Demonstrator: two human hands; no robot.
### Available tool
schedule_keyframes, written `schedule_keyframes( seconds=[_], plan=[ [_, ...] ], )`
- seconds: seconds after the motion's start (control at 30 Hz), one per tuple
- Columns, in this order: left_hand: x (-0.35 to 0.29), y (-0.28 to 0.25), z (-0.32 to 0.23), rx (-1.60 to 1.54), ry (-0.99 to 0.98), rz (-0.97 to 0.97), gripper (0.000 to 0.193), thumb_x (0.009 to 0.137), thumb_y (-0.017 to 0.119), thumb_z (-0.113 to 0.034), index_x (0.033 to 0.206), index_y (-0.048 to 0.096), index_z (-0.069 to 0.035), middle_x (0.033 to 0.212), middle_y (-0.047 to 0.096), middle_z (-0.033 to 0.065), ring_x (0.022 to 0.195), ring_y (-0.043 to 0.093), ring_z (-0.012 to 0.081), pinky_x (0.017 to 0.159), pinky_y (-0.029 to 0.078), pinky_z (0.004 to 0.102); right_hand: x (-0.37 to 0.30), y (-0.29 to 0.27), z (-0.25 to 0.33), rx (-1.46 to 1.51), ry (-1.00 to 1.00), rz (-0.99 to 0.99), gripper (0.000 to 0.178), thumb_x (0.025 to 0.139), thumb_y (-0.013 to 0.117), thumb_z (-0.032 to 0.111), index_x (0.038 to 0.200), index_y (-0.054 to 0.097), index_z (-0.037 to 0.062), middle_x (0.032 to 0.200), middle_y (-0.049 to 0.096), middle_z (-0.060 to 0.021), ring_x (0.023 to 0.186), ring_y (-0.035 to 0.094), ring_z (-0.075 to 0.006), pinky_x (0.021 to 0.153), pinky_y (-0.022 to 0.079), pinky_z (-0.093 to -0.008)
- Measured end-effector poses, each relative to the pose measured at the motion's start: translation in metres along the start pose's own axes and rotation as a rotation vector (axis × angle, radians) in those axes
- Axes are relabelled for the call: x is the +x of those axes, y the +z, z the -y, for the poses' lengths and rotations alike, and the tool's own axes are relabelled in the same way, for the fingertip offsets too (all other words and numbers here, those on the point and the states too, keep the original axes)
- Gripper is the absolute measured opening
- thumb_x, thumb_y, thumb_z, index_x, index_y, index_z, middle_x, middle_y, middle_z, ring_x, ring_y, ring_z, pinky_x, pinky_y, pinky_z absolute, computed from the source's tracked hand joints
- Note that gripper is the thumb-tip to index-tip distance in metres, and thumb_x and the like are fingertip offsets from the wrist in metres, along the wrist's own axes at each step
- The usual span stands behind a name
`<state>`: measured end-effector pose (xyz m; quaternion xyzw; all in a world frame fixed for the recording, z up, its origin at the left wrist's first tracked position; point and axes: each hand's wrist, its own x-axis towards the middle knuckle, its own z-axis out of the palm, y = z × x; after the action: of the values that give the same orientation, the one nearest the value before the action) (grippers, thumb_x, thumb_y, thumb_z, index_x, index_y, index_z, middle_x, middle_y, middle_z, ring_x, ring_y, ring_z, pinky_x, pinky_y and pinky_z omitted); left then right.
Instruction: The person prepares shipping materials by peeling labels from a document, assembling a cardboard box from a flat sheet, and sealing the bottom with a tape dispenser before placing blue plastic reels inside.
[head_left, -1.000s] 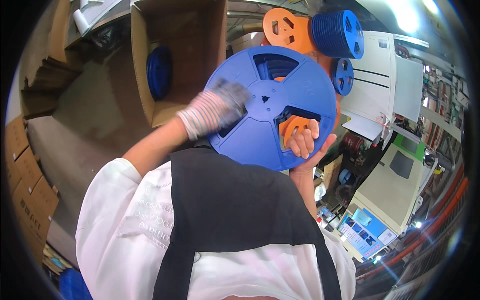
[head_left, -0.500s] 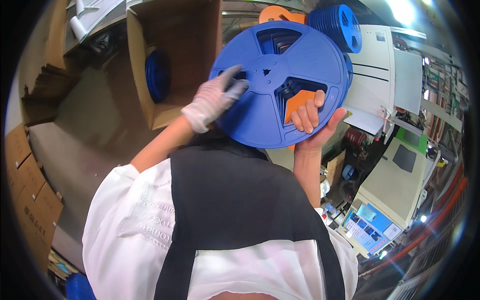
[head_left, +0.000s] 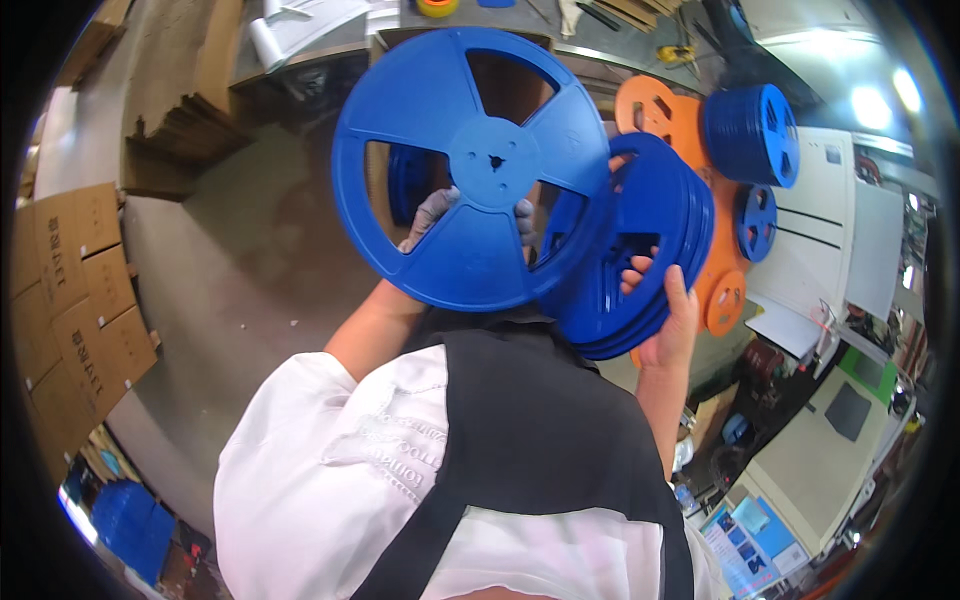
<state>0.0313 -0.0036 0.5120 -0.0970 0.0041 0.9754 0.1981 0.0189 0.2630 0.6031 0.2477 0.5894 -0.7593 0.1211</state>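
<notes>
A large blue plastic reel (head_left: pixel 495 165) with wide cutouts faces up in front of me. My gloved left hand (head_left: pixel 432 218) is closed on one of its spokes, with fingertips showing through the cutouts on both sides. To its right, partly covered by it, is a stack of several matching blue reels (head_left: pixel 645 210), tilted. My bare right hand (head_left: pixel 672 325) grips the stack's right edge, thumb on the rim and fingers through a cutout. Through a cutout of the front reel, another blue reel (head_left: pixel 404 185) shows inside a cardboard box (head_left: pixel 376 175), most of which is hidden.
Orange reels (head_left: pixel 645 105) and a blue reel stack (head_left: pixel 735 135) stand beyond my right hand. A workbench (head_left: pixel 500 18) with tools and paper crosses the far side. Cardboard cartons (head_left: pixel 75 260) are piled at left. A beige machine (head_left: pixel 810 425) stands at right.
My left hand has pulled one reel off the stack and moved it left. The stack in my right hand has shifted down and right. The view has turned, showing more of the bench.
</notes>
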Motion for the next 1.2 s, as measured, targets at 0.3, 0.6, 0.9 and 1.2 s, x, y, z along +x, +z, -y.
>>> schedule_keyframes(
  seconds=[0.3, 0.6, 0.9, 1.2],
  plan=[
    [-0.005, -0.037, -0.005, -0.177, -0.014, -0.126, 0.061, 0.085, 0.057, -0.035, 0.129, 0.049, 0.005, 0.118, 0.059, 0.0232, 0.108, 0.06, 0.0365, 0.099, 0.048, 0.0463, 0.005, -0.024, -0.008, 0.095, -0.041, -0.245, 0.036, 0.093, 0.053, 0.018, 0.118, 0.055, -0.0075, 0.111, 0.064, -0.0199, 0.097, 0.066, -0.0277, 0.085, 0.056, -0.0392],
    [0.019, -0.119, -0.022, -0.148, -0.105, -0.316, 0.059, 0.088, 0.052, -0.037, 0.131, 0.049, 0.003, 0.12, 0.059, 0.025, 0.109, 0.059, 0.0395, 0.099, 0.046, 0.0488, 0.0, -0.049, -0.019, 0.084, -0.077, -0.307, 0.026, 0.084, 0.057, 0.003, 0.107, 0.059, -0.0074, 0.098, 0.066, -0.0181, 0.084, 0.068, -0.0262, 0.078, 0.058, -0.0383],
    [-0.043, -0.287, -0.033, 0.019, 0.166, -1.206, 0.055, 0.093, 0.047, -0.042, 0.139, 0.044, -0.012, 0.14, 0.045, 0.015, 0.131, 0.039, 0.0336, 0.109, 0.029, 0.0463, -0.02, -0.082, -0.013, 0.451, -0.147, -0.18, 0.033, 0.092, 0.042, 0.019, 0.116, 0.053, 0.0003, 0.092, 0.058, -0.0064, 0.077, 0.055, -0.0159, 0.07, 0.05, -0.0314],
    [0.012, -0.177, -0.061, 1.002, 0.469, -0.771, 0.047, 0.095, 0.055, -0.033, 0.136, 0.049, -0.01, 0.137, 0.053, 0.0093, 0.127, 0.048, 0.0268, 0.104, 0.037, 0.04, -0.029, -0.086, -0.017, 0.845, -0.166, 0.204, 0.041, 0.095, 0.056, 0.033, 0.117, 0.048, -0.0009, 0.076, 0.048, -0.0035, 0.062, 0.043, -0.0104, 0.053, 0.039, -0.025]
  ],
)
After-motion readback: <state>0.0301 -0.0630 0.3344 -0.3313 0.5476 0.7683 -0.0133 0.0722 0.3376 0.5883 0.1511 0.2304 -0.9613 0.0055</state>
